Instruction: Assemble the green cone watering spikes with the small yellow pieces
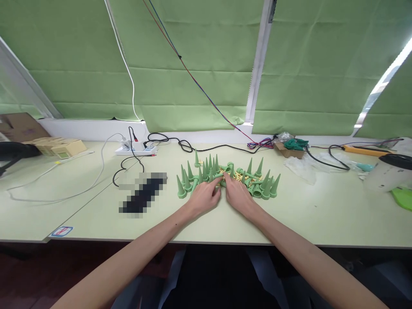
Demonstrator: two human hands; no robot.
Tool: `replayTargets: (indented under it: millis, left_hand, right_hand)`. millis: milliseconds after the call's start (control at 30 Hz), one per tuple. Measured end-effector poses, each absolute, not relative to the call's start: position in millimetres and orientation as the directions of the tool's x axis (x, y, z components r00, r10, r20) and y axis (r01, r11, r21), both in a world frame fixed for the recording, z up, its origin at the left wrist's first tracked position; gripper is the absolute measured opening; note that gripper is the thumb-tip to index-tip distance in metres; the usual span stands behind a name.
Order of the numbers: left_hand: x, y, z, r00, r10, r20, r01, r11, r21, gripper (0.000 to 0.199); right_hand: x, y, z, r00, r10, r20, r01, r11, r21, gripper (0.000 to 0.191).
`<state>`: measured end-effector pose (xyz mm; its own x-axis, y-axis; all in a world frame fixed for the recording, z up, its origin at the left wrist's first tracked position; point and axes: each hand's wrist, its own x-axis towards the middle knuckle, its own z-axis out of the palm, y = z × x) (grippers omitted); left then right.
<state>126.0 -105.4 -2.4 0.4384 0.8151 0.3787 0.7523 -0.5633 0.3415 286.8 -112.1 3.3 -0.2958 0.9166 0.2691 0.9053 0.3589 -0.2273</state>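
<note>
On the table in front of me is a cluster of green cone-shaped spikes (265,180) with round collars, some standing point up and others lying on their sides. Small yellow pieces (238,176) are scattered among them. My left hand (205,196) reaches into the near middle of the cluster, its fingers curled at a lying green spike (218,177). Close beside it, my right hand (237,194) bends inward, with its index finger at the end of that same spike. The right thumb and whatever lies under its fingers are hidden.
A blurred dark object (143,195) lies left of the cluster. Behind it is a power strip (137,148) with cables. To the right are clear plastic bags (301,168), a small cardboard box (288,151) and a white container with black lid (388,171).
</note>
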Motion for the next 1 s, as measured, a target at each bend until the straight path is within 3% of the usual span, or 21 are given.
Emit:
replayTargets:
  millis: [300, 467, 733, 1000]
  left_hand:
    - [128.4, -107.8, -2.4, 0.484, 0.802, 0.349, 0.804, -0.566, 0.185, 0.044]
    - [126.4, -112.2, 0.3, 0.525, 0.771, 0.36, 0.779, -0.606, 0.161, 0.031]
    - [123.3, -112.4, -2.5, 0.608, 0.708, 0.358, 0.695, -0.693, 0.19, 0.021]
    - [119.8, -112.5, 1.8, 0.628, 0.693, 0.354, 0.647, -0.718, 0.259, 0.022]
  right_hand:
    - [291.6, -107.1, 0.1, -0.273, 0.888, 0.37, 0.863, 0.396, -0.315, 0.062]
    - [289.0, -107.4, 14.3, -0.303, 0.907, 0.291, 0.888, 0.38, -0.259, 0.056]
    - [281.3, -100.5, 31.1, -0.368, 0.9, 0.232, 0.902, 0.407, -0.147, 0.037]
    - [277.3, -93.9, 34.5, -0.375, 0.903, 0.21, 0.906, 0.405, -0.124, 0.028]
